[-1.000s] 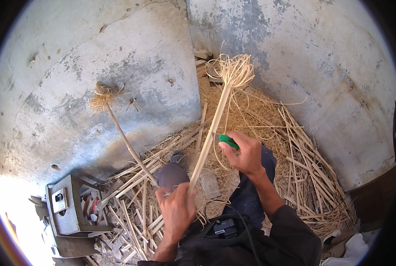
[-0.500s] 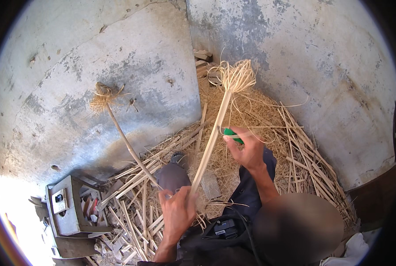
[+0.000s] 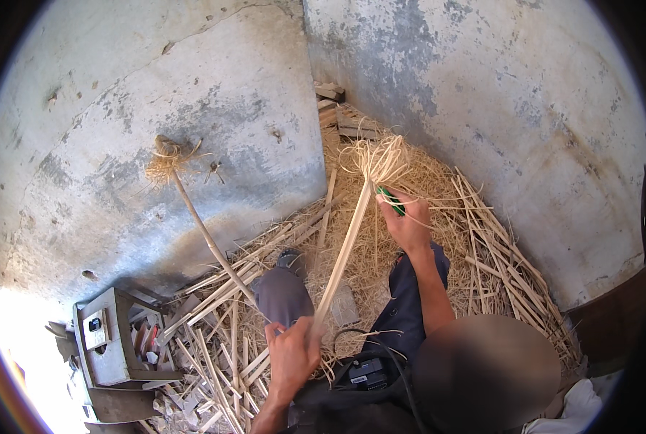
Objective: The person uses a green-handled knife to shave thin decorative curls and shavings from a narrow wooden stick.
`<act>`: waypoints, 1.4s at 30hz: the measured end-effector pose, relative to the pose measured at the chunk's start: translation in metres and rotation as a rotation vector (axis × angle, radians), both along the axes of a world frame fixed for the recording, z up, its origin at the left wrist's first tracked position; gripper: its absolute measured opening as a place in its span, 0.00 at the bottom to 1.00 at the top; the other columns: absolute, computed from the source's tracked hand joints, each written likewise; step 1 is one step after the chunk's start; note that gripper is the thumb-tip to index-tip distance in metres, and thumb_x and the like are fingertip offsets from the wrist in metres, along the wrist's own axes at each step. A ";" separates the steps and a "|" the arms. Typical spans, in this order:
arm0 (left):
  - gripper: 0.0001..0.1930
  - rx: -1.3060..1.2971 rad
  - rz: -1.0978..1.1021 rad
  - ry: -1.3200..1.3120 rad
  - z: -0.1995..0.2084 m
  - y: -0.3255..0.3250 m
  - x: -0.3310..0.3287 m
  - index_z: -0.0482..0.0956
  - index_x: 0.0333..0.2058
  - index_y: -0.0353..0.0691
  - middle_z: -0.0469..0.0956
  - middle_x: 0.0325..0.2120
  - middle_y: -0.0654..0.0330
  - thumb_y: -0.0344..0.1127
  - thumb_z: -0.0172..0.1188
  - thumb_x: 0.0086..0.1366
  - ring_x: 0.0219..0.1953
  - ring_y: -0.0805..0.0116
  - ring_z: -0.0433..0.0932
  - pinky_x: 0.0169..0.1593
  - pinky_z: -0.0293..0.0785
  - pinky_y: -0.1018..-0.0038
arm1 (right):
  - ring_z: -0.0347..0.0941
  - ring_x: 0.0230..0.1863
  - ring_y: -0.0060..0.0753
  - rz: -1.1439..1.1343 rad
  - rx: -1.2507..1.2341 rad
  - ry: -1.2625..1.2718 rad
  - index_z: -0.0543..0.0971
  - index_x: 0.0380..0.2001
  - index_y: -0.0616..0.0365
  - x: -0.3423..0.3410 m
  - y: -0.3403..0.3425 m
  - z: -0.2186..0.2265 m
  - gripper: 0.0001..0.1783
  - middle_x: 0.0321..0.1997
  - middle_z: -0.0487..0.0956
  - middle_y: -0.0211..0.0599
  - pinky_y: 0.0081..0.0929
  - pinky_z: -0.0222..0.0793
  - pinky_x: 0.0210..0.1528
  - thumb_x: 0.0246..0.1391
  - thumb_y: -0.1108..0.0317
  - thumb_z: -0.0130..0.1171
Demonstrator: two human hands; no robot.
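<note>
My left hand is closed round the lower end of a long pale bamboo strip. The strip slants up and away, ending in a bushy tuft of thin curled shavings. In my right hand is a green-handled knife, held against or close beside the strip just below the tuft; its blade is mostly hidden. Loose thin shavings trail over the right fingers. A thin brown stick with fibres bunched at its top slants down toward my left hand; whether they touch, I cannot tell.
A heap of fine shavings covers the floor in the corner. Split strips lie along the right wall, and more at lower left. A grey box-like stand holding odds and ends is at the left. My knees flank the strip.
My right hand has moved up and slightly right with the knife, closer to the tuft. The strip's tufted end has dropped lower in view. My left hand keeps its hold.
</note>
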State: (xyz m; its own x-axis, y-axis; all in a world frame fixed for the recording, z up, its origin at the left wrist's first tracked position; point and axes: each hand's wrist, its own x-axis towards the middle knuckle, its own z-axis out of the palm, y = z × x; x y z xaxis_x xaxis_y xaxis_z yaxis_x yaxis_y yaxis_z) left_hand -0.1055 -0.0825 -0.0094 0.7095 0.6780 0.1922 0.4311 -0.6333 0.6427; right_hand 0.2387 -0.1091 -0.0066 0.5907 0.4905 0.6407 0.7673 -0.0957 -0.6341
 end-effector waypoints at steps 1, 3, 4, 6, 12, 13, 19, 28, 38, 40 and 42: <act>0.07 -0.002 -0.001 -0.002 -0.002 0.001 0.001 0.85 0.40 0.42 0.85 0.23 0.56 0.37 0.69 0.69 0.28 0.54 0.80 0.57 0.61 0.58 | 0.74 0.22 0.23 0.051 0.018 0.052 0.90 0.48 0.57 0.003 0.002 -0.005 0.17 0.26 0.84 0.33 0.30 0.69 0.28 0.69 0.55 0.65; 0.08 0.001 0.011 0.023 -0.006 0.007 0.002 0.86 0.40 0.42 0.85 0.23 0.56 0.38 0.69 0.69 0.28 0.55 0.81 0.56 0.62 0.58 | 0.69 0.22 0.19 0.203 -0.015 0.327 0.89 0.51 0.56 0.012 0.004 -0.013 0.18 0.24 0.79 0.26 0.27 0.65 0.26 0.71 0.55 0.63; 0.08 0.002 0.010 0.021 -0.004 0.008 0.003 0.86 0.40 0.42 0.85 0.23 0.56 0.38 0.69 0.69 0.28 0.55 0.81 0.56 0.62 0.58 | 0.64 0.21 0.15 0.357 -0.046 0.603 0.87 0.55 0.55 0.016 0.004 -0.016 0.19 0.22 0.73 0.20 0.25 0.62 0.25 0.73 0.54 0.60; 0.07 0.017 0.038 0.001 -0.001 0.010 0.003 0.85 0.40 0.40 0.87 0.28 0.53 0.35 0.67 0.67 0.29 0.52 0.82 0.56 0.63 0.59 | 0.60 0.22 0.14 0.451 -0.030 0.793 0.84 0.58 0.54 0.015 0.001 -0.016 0.20 0.22 0.69 0.18 0.23 0.58 0.24 0.74 0.53 0.59; 0.10 0.120 0.147 -0.051 0.003 0.022 0.014 0.87 0.43 0.39 0.88 0.31 0.53 0.37 0.67 0.68 0.33 0.52 0.83 0.57 0.63 0.58 | 0.59 0.25 0.12 0.519 0.000 0.861 0.79 0.58 0.53 -0.018 -0.017 -0.009 0.18 0.26 0.68 0.18 0.19 0.56 0.27 0.75 0.54 0.56; 0.10 0.120 0.149 -0.049 0.004 0.024 0.015 0.87 0.43 0.39 0.88 0.31 0.53 0.37 0.67 0.68 0.33 0.52 0.83 0.57 0.63 0.58 | 0.62 0.26 0.13 0.492 -0.011 0.796 0.80 0.55 0.54 -0.023 -0.017 -0.017 0.16 0.27 0.71 0.20 0.20 0.59 0.28 0.74 0.55 0.57; 0.10 0.118 0.149 -0.097 0.013 0.029 0.025 0.87 0.43 0.37 0.87 0.31 0.54 0.37 0.69 0.68 0.34 0.54 0.83 0.60 0.64 0.58 | 0.76 0.31 0.27 0.359 -0.080 0.335 0.81 0.50 0.59 -0.066 -0.030 -0.015 0.16 0.32 0.81 0.34 0.29 0.72 0.35 0.67 0.59 0.66; 0.13 0.219 0.108 -0.204 0.024 0.031 0.039 0.88 0.46 0.37 0.87 0.31 0.54 0.35 0.72 0.66 0.33 0.55 0.84 0.62 0.65 0.58 | 0.81 0.24 0.36 0.359 -0.051 -0.193 0.88 0.47 0.50 -0.095 -0.028 0.011 0.17 0.30 0.82 0.31 0.32 0.75 0.26 0.59 0.54 0.74; 0.12 0.227 0.125 -0.203 0.047 0.024 0.043 0.89 0.42 0.36 0.88 0.29 0.55 0.35 0.76 0.62 0.31 0.57 0.83 0.57 0.67 0.60 | 0.80 0.24 0.33 0.336 -0.094 -0.259 0.88 0.49 0.47 -0.105 -0.030 0.012 0.18 0.28 0.79 0.28 0.32 0.74 0.25 0.59 0.53 0.74; 0.12 0.220 0.129 -0.208 0.048 0.023 0.044 0.89 0.41 0.36 0.88 0.29 0.55 0.35 0.76 0.62 0.31 0.57 0.82 0.56 0.66 0.60 | 0.80 0.24 0.33 0.327 -0.087 -0.266 0.88 0.48 0.48 -0.105 -0.029 0.011 0.18 0.28 0.80 0.28 0.31 0.74 0.25 0.59 0.53 0.74; 0.11 0.213 0.121 -0.200 0.050 0.023 0.044 0.89 0.40 0.36 0.88 0.29 0.55 0.34 0.76 0.61 0.30 0.57 0.82 0.55 0.66 0.61 | 0.80 0.24 0.33 0.300 -0.060 -0.268 0.88 0.48 0.49 -0.105 -0.028 0.012 0.18 0.28 0.81 0.28 0.31 0.74 0.25 0.59 0.53 0.74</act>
State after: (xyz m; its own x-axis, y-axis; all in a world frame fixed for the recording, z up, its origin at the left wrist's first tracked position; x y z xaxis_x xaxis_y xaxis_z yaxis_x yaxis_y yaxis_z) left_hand -0.0619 -0.0598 0.0402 0.5598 0.6851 0.4661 0.3903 -0.7142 0.5810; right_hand 0.1335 -0.1373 0.0050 0.2318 0.6571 0.7173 0.9041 0.1265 -0.4081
